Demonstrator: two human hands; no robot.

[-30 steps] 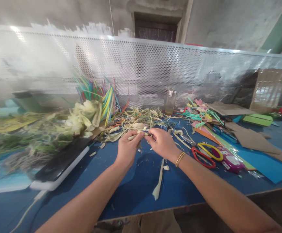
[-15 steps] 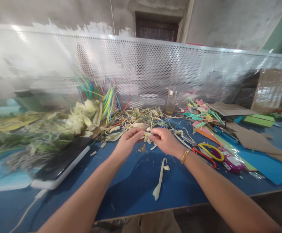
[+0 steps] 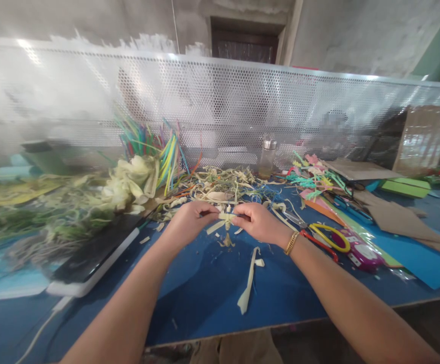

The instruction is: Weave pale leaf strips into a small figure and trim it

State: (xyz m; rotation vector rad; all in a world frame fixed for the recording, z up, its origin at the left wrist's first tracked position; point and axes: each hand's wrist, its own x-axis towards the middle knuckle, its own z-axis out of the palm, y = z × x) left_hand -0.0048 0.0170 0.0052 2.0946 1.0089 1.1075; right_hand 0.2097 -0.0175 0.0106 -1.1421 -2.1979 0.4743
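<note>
Between my two hands a pale corn husk strip [image 3: 226, 216] is stretched crosswise. My left hand [image 3: 188, 223] pinches its left end between thumb and fingers. At the other end, my right hand [image 3: 260, 221], with a gold bracelet at the wrist, is closed in the same way. Under the strip is a small bound husk piece [image 3: 227, 226], partly covered by it. Its ragged brownish end [image 3: 226, 240] points toward me. A longer loose husk strip [image 3: 247, 288] lies on the blue table [image 3: 201, 298] nearer to me.
Red and yellow-handled scissors [image 3: 328, 240] and a purple stapler-like thing [image 3: 362, 253] lie at right. A phone-like black device [image 3: 94, 250] with a white cable is at left. Behind my hands are husk scraps [image 3: 220, 182], a glass bottle [image 3: 267, 159] and a perforated metal screen [image 3: 238, 101].
My hands have moved apart, the left one leftward. The pale strip now shows flat between them, where a dark thin line showed before. More of the husk piece below is visible.
</note>
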